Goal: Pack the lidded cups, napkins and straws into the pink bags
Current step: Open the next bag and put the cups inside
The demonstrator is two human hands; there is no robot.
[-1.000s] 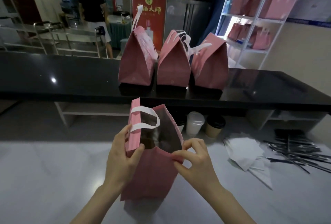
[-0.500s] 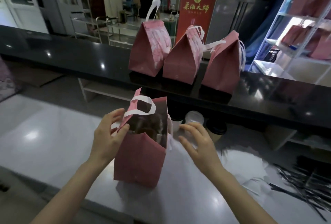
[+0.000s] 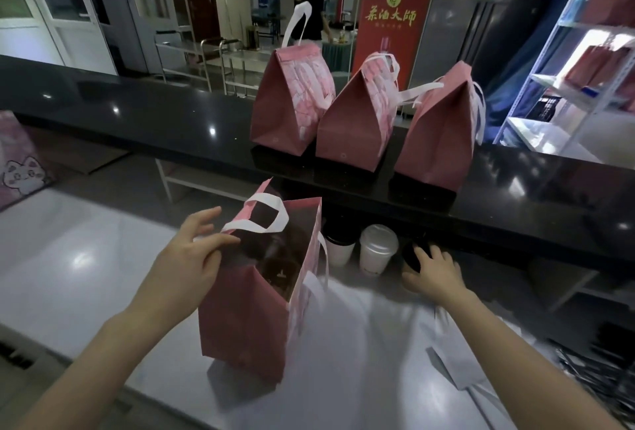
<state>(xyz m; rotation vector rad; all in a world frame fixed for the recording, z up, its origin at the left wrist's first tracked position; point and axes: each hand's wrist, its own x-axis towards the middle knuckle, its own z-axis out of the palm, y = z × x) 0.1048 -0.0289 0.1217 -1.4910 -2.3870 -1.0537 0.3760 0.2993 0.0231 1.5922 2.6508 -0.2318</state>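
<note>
**Shop interior behind a black counter**

A long glossy black counter (image 3: 137, 113) runs across the middle of the view, with a pale grey worktop (image 3: 68, 257) below and in front of it. Behind the counter stands a tall red banner (image 3: 391, 17) with yellow Chinese characters and a round green emblem. To its left, farther back, a person (image 3: 311, 7) in a dark top stands by a table, one arm raised to the head. Metal chairs (image 3: 213, 55) sit near them. Glass doors (image 3: 41, 10) line the left wall. At the right edge stands a white shelf rack (image 3: 577, 86). At the far left lies a pink sheet with a cartoon cat (image 3: 20, 172).
</note>
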